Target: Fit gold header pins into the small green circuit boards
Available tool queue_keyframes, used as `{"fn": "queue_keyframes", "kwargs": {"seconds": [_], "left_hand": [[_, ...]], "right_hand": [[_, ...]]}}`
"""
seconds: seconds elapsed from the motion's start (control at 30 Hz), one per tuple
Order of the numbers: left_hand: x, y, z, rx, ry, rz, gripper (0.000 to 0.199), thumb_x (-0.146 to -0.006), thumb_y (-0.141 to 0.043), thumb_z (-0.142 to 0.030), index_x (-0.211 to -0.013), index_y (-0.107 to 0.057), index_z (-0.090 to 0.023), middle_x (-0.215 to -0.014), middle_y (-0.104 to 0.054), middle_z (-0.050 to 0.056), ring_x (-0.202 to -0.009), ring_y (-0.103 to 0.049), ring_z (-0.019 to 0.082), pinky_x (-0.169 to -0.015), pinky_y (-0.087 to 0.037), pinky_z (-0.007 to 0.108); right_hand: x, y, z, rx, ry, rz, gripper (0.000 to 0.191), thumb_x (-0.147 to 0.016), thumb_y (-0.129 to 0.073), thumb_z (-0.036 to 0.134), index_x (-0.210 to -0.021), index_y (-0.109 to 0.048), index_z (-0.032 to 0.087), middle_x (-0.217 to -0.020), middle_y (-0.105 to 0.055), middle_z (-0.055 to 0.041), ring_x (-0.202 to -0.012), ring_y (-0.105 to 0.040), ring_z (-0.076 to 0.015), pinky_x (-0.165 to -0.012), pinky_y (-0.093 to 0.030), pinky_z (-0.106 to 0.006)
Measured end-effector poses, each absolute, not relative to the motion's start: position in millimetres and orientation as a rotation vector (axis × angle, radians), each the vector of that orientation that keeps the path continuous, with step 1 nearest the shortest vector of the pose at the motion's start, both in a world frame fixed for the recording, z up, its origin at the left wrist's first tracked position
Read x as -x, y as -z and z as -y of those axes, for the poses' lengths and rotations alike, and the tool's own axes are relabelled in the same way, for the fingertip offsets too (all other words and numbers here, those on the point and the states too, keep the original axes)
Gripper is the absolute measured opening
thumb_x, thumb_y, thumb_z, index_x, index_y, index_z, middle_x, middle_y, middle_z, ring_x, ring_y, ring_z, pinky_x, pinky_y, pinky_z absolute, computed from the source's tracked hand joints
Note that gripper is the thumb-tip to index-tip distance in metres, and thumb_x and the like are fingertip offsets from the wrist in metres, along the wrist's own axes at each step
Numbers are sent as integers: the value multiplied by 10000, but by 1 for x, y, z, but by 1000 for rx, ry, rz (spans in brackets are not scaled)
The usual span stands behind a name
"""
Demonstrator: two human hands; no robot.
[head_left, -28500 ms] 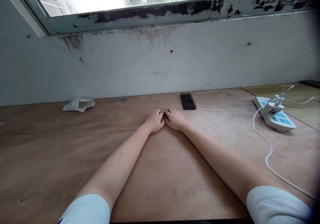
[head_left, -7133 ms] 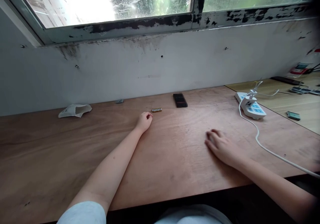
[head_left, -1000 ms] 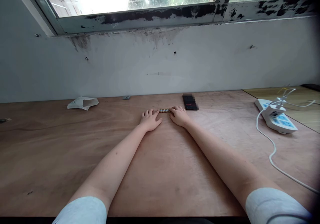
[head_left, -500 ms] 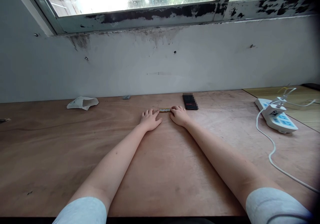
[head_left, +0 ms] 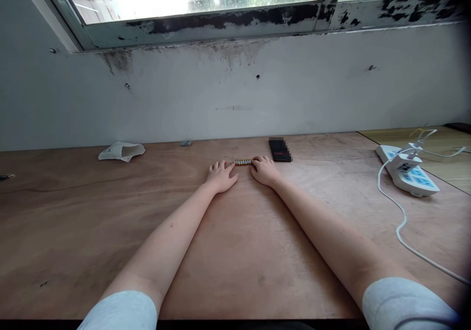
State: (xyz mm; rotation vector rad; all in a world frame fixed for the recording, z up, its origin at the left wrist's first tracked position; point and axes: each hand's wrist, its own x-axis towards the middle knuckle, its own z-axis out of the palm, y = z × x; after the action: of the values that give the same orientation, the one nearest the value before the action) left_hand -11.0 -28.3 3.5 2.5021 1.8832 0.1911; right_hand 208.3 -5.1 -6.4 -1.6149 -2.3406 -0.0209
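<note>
A short row of small yellow and pale upright pieces, too small to name surely but like batteries side by side, stands on the wooden table between my hands. At its left end is my left hand, resting on the tabletop with fingers spread and its index fingertip against the row. My right hand lies palm down at the opposite end, fingers apart and slightly bent, the index fingertip touching the last piece. Neither hand is closed round anything. Just behind my right hand lies a black flat box or pack, partly pixelated.
Crumpled white paper or a bag lies at the back left. A small grey flat item is near the wall. To the right, a white power strip holds plugs, and its white cable runs toward the front right edge.
</note>
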Motion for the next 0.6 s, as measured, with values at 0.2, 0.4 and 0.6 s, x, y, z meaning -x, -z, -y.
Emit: {"fn": "queue_keyframes", "kwargs": {"seconds": [0.2, 0.4, 0.6], "left_hand": [[10, -5, 29, -2495, -188, -1882, 716, -913, -312, -694, -1543, -319, -354, -1494, -421, 113, -1340, -386, 361, -1085, -283, 511], [10, -5, 29, -2496, -192, -1886, 701, -914, -311, -689, -1520, -372, -341, -1485, -432, 114, -1337, -391, 355, -1085, -284, 509], [10, -6, 30, -2483, -192, -1883, 703, -912, -313, -694, -1541, -315, -379, -1486, -431, 108, -1349, -385, 360, -1090, -284, 519]], "right_hand": [[-208, 6, 6, 1617, 27, 2312, 433, -964, -440, 325, -1363, -560, 207, -1382, -532, -117, -1220, -456, -292, -1006, -370, -395], [-209, 7, 4, 1600, 23, 2324, 378, -972, -431, 344, -1251, -637, 193, -1347, -560, -113, -1220, -456, -293, -1019, -365, -394], [-209, 6, 6, 1599, 32, 2294, 446, -961, -446, 321, -1384, -542, 216, -1371, -544, -107, -1218, -463, -291, -999, -381, -399]]}}
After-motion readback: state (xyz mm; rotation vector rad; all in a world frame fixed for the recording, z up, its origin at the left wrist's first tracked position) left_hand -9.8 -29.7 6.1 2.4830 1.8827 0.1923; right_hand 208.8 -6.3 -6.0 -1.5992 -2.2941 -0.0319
